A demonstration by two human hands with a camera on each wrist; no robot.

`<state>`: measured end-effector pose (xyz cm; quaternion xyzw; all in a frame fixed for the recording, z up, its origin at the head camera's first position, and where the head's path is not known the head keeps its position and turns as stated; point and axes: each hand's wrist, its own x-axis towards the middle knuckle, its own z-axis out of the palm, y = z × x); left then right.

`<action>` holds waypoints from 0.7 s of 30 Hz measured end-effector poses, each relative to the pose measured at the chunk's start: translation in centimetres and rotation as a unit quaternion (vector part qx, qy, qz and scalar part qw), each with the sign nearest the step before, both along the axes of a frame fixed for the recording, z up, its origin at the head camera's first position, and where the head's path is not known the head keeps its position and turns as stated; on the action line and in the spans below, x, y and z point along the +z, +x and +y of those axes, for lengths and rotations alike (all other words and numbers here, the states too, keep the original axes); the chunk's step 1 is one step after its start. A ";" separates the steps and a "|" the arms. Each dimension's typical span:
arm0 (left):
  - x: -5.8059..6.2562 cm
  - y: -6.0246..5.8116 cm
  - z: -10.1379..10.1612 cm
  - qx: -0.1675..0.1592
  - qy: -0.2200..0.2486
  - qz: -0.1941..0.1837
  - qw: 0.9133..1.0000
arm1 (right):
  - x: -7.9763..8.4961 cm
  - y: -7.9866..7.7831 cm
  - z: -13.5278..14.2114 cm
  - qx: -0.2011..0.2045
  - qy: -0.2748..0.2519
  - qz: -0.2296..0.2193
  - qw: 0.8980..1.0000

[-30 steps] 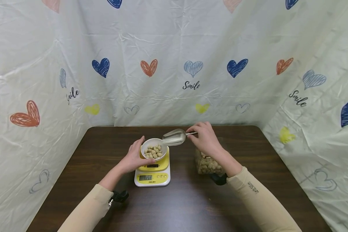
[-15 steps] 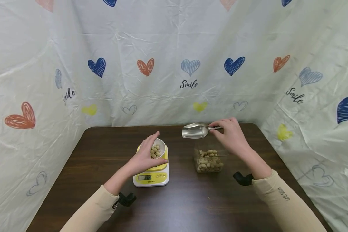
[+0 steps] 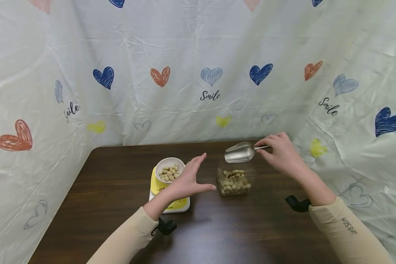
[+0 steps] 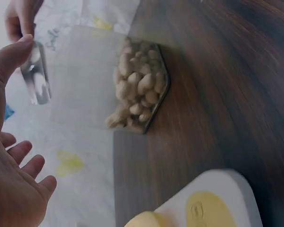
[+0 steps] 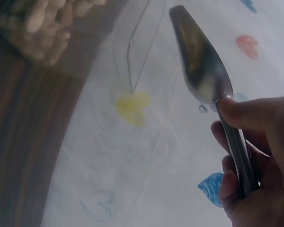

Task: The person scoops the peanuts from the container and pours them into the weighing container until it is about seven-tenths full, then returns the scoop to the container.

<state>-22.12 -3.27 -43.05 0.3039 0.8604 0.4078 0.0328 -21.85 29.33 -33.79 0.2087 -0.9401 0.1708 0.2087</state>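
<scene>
My right hand (image 3: 282, 156) grips the handle of a metal scoop (image 3: 241, 153), held up over a clear square container (image 3: 222, 183) part-filled with unshelled peanuts (image 4: 135, 90). No peanuts show in the scoop in the head view. My left hand (image 3: 189, 181), thumb and fingers spread wide, hovers between the container and the kitchen scale, touching neither as far as I can see. A white bowl (image 3: 161, 165) of peanuts stands on the yellow-and-white scale (image 3: 156, 189). My left forearm and hand cover part of the scale and its display.
The dark wooden table (image 3: 118, 183) reaches back to a white curtain (image 3: 178, 124) printed with hearts. A small crumb (image 3: 235, 224) lies in front of the container. Black wrist straps (image 3: 298, 204) sit on both forearms.
My left hand has let go of the bowl and moved right toward the container. My right hand has carried the scoop right, away from the bowl, to above the container.
</scene>
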 end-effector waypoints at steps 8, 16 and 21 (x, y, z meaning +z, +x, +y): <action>-1.4 -1.2 2.7 0.003 -0.005 -0.021 1.000 | -0.5 -0.2 0.7 0.027 0.057 -0.006 0.998; -1.9 -2.2 4.5 0.010 -0.021 -0.041 0.999 | -1.2 -1.0 0.3 0.079 0.108 -0.025 0.991; -2.0 -2.6 5.4 0.009 -0.018 -0.060 0.998 | -1.5 -1.6 -0.3 0.093 0.154 -0.024 0.983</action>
